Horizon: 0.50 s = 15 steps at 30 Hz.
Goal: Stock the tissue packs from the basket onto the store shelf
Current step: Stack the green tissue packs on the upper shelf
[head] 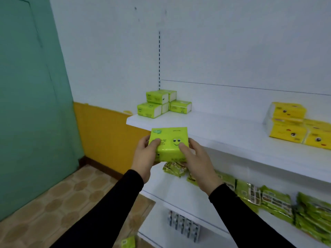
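Reaching forward with both arms in black sleeves (111, 208), the person holds one green tissue pack (170, 143) between two hands in front of the edge of the upper shelf (223, 129). The left hand (146, 156) grips the pack's left side, thumb curled over its top face and fingers wrapped beneath. The right hand (198, 161) grips the right side the same way — thumb pressed on top near the printed smiling face, fingers under the pack. The pack sits level between the palms, clear of the shelf board and just below its front lip.

At the back left corner of the upper shelf stands a stack of green packs (162, 103) — at least four show, two on top and the others beneath, and more may be hidden behind. Toward the right end of the same shelf, well apart from the green ones, lie yellow tissue packs (293, 124); about four are visible before the frame cuts them off.

On the lower shelf (180, 192) green flat sachets (275, 201) lie in a row, too blurred to count. One small green pack (128, 241) lies on the tiled floor (59, 203).
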Motion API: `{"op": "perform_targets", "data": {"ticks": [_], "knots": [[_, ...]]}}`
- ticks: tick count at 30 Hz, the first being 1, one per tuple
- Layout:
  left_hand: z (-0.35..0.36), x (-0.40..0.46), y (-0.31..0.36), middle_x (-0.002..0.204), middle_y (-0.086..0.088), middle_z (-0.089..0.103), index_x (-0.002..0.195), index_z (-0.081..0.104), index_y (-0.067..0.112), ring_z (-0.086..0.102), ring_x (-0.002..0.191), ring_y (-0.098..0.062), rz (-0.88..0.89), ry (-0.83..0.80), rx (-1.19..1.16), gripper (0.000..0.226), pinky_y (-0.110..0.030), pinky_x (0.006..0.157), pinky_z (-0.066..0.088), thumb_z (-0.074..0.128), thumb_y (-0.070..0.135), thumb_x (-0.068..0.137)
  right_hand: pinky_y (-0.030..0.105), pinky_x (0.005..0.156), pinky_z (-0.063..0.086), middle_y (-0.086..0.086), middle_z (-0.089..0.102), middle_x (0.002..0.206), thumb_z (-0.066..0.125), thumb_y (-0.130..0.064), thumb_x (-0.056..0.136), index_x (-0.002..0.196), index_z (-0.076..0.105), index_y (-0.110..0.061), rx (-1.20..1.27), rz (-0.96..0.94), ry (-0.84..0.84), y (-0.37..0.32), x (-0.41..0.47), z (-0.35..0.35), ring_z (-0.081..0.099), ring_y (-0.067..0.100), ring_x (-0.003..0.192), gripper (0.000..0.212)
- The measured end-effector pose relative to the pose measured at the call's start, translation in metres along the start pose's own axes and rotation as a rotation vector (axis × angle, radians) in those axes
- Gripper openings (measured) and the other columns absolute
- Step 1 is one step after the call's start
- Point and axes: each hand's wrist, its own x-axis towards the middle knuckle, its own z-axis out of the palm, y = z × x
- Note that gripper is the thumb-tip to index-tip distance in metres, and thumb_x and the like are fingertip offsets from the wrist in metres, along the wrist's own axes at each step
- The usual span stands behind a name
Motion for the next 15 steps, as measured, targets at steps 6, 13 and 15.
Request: {"op": "perform_targets", "data": {"ticks": [6, 13, 15], "knots": [[-0.091, 0.077, 0.035, 0.103, 0.010, 0.068, 0.119, 0.054, 0.030, 0.068, 0.082, -0.007, 0.024, -0.185, 0.080, 0.022, -0.025, 0.064, 0.053, 0.056, 0.027, 0.097, 0.035, 0.091, 0.054, 0.000, 0.062, 0.121, 0.054, -0.062, 0.080, 0.114, 0.063, -0.040, -0.209, -0.147, 0.032, -0.006, 0.055, 0.102, 0.060, 0.012, 0.111, 0.041], [-0.140, 0.162, 0.064, 0.108, 0.000, 0.069, 0.125, 0.052, 0.027, 0.064, 0.093, -0.016, 0.023, -0.406, 0.170, 0.052, -0.035, 0.086, 0.054, 0.045, -0.007, 0.086, 0.038, 0.096, 0.051, -0.004, 0.062, 0.119, 0.056, -0.057, 0.078, 0.116, 0.061, -0.040, -0.284, -0.167, 0.089, -0.014, 0.113, 0.163, 0.054, 0.013, 0.119, 0.042], [-0.140, 0.188, 0.066, 0.102, 0.005, 0.068, 0.122, 0.052, 0.028, 0.063, 0.090, -0.014, 0.055, -0.404, 0.208, 0.052, -0.032, 0.081, 0.054, 0.044, -0.009, 0.086, 0.034, 0.095, 0.051, -0.003, 0.060, 0.121, 0.056, -0.057, 0.077, 0.116, 0.060, -0.040, -0.299, -0.152, 0.103, -0.015, 0.132, 0.167, 0.053, 0.012, 0.119, 0.043]]}}
